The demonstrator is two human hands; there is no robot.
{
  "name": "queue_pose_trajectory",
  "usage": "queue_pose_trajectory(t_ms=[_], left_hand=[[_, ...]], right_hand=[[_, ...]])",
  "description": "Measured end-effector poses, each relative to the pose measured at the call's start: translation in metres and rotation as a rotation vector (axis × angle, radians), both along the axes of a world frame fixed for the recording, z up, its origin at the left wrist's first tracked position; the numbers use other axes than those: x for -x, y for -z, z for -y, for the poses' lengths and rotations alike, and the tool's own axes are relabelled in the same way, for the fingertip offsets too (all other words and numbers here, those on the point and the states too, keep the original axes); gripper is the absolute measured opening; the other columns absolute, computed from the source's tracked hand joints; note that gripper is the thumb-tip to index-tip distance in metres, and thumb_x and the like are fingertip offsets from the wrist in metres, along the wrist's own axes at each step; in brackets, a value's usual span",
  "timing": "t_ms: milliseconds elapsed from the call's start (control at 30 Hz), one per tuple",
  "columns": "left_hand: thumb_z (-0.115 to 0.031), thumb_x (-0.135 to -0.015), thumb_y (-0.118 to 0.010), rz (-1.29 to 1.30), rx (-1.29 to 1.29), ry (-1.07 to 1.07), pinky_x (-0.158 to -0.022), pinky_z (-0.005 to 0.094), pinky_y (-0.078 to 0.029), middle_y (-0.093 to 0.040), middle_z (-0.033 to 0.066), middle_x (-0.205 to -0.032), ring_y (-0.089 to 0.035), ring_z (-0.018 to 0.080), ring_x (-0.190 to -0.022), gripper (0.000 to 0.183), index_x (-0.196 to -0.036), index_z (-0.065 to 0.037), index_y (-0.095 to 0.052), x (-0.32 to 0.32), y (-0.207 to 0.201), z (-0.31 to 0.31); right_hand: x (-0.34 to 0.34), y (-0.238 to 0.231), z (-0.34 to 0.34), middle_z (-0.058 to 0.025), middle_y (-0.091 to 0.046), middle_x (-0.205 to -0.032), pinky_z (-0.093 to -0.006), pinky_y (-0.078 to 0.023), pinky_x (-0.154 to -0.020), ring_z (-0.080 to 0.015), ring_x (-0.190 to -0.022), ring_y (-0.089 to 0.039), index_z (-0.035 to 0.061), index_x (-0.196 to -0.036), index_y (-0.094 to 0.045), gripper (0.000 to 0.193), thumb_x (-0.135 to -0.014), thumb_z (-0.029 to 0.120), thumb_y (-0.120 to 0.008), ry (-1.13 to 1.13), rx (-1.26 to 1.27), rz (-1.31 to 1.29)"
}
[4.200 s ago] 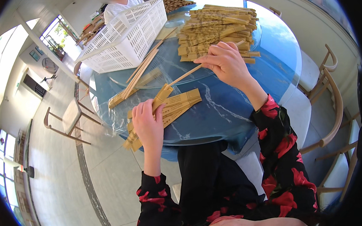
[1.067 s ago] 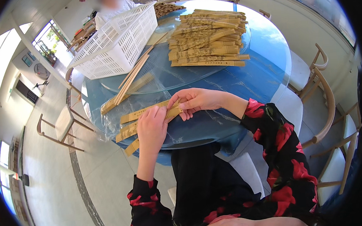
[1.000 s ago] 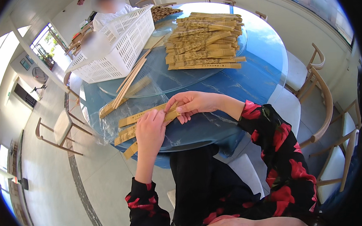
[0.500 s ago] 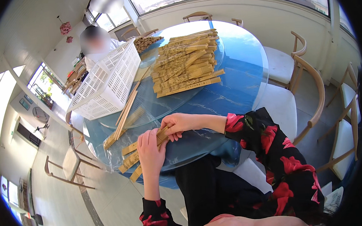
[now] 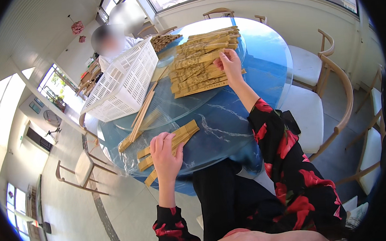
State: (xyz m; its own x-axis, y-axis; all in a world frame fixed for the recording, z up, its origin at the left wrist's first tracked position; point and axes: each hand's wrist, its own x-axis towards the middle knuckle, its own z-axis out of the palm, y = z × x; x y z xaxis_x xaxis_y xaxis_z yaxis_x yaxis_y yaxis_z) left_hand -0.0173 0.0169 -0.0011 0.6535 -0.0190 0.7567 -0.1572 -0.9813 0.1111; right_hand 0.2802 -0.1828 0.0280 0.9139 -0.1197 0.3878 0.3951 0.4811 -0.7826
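Right hand [image 5: 231, 68], half-curled, hold unclear, now at the strip pile [image 5: 195, 74], away from the fanned strips [image 5: 186, 133]

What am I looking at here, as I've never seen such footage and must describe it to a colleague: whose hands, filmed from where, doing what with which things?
There is no machine: these are a person's bare hands, seen by a wide fisheye camera worn on the head, so straight edges bend. Picture left is the person's left. On the round blue table, the left hand rests on a few yellow-brown strips. The right hand is at a large pile of similar strips; whether it grips one is unclear. Thin pale sticks lie beside a white perforated basket.
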Motion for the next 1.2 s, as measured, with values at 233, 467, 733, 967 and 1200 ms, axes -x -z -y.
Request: queue_pose_trajectory(t_ms=[233, 467, 733, 967, 1200], left_hand=[[-0.012, -0.082, -0.077, -0.129, 0.060, 0.011, -0.094, 0.0420, -0.047, -0.065, 0.0095, -0.108, -0.057, 0.0329, -0.106, 0.025, -0.103, -0.004, -0.067, -0.004, 0.003, -0.003], [-0.011, -0.084, -0.074, -0.180, 0.145, -0.001, -0.092, 0.0413, -0.049, -0.066, 0.0098, -0.106, -0.059, 0.0328, -0.105, 0.019, -0.101, -0.004, -0.068, -0.005, 0.009, -0.007], [-0.009, -0.087, -0.072, -0.206, 0.417, -0.008, -0.090, 0.0405, -0.050, -0.067, 0.0100, -0.102, -0.061, 0.0320, -0.100, 0.013, -0.099, -0.005, -0.068, -0.006, 0.005, -0.019], [-0.009, -0.088, -0.067, -0.018, -0.308, -0.565, -0.084, 0.0407, -0.048, -0.061, 0.0051, -0.096, -0.059, 0.0256, -0.096, 0.013, -0.100, -0.009, -0.063, -0.032, 0.004, -0.117], [-0.006, -0.083, -0.061, -0.084, -0.557, -0.640, -0.077, 0.0384, -0.046, -0.057, 0.0033, -0.093, -0.056, 0.0247, -0.093, 0.016, -0.098, -0.011, -0.059, -0.037, 0.005, -0.153]], right_hand=[[0.006, 0.016, -0.013, -0.0100, -0.069, -0.115, -0.0317, -0.054, -0.079, -0.0184, -0.096, -0.066, 0.0070, -0.137, -0.055, 0.038, -0.099, 0.011, -0.057, 0.205, 0.275, 0.275], [0.090, 0.023, -0.039, -0.0096, -0.068, -0.074, -0.0427, -0.050, -0.068, -0.0325, -0.072, -0.065, 0.0122, -0.095, -0.074, 0.017, -0.092, 0.018, -0.058, -0.281, 1.062, 0.725], [0.093, 0.029, -0.048, -0.0097, -0.068, -0.072, -0.0465, -0.049, -0.070, -0.0342, -0.075, -0.065, 0.0131, -0.092, -0.075, 0.015, -0.089, 0.018, -0.061, -0.309, 1.111, 0.827], [0.090, 0.026, -0.040, -0.0083, -0.071, -0.077, -0.0453, -0.051, -0.072, -0.0329, -0.078, -0.066, 0.0134, -0.092, -0.075, 0.016, -0.090, 0.018, -0.060, -0.325, 1.111, 0.809], [0.092, 0.027, -0.045, -0.0074, -0.072, -0.080, -0.0451, -0.051, -0.072, -0.0324, -0.079, -0.067, 0.0134, -0.092, -0.075, 0.017, -0.090, 0.018, -0.059, -0.357, 1.109, 0.799]])
